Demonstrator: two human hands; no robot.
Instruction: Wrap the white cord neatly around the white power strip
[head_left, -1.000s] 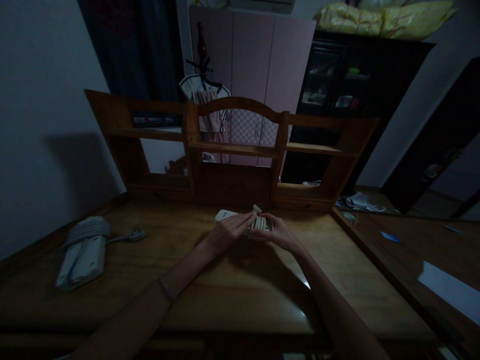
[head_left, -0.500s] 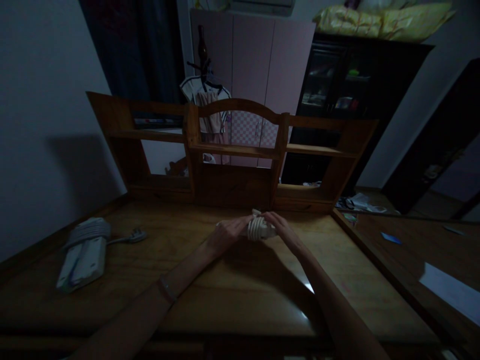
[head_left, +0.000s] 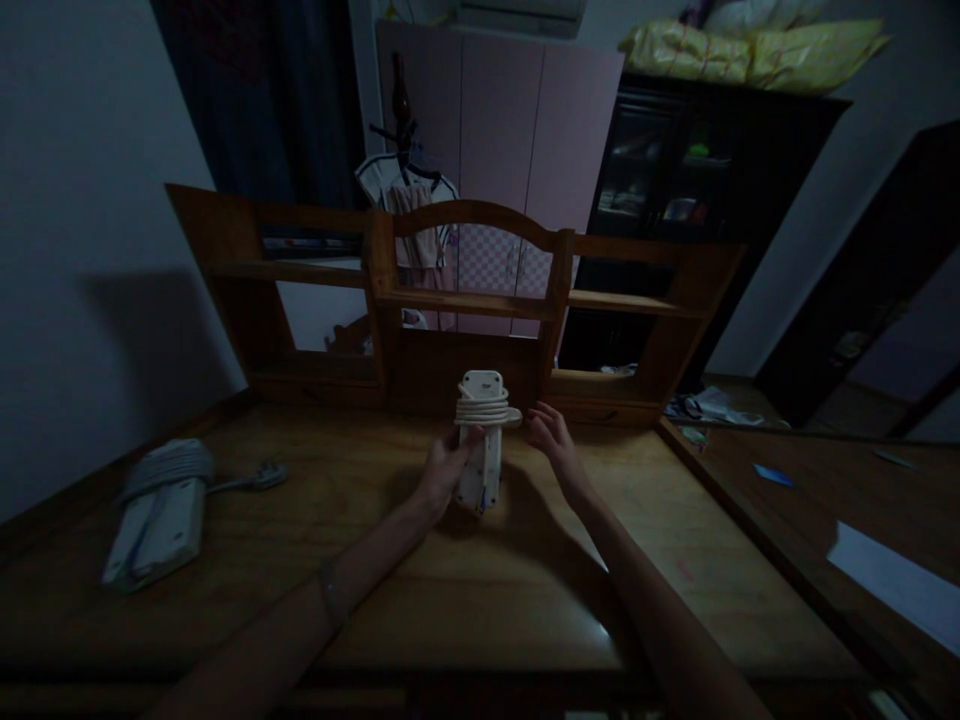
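A white power strip [head_left: 481, 467] stands upright above the wooden desk [head_left: 420, 590], its cord [head_left: 484, 408] wound in loops round the upper end. My left hand [head_left: 445, 472] grips the strip's lower left side and holds it up. My right hand [head_left: 552, 437] is just to the right of the coiled cord, fingers apart, with the fingertips close to the loops and nothing in the palm.
A second white power strip [head_left: 156, 512] with a coiled cord and plug lies at the desk's left side. A wooden shelf unit [head_left: 465, 300] lines the desk's back edge. A darker table [head_left: 840, 520] with a white sheet [head_left: 892, 585] adjoins on the right.
The power strip was lying low on the desk with both hands on the cord; now my left hand has turned it upright and my right hand has come off the cord.
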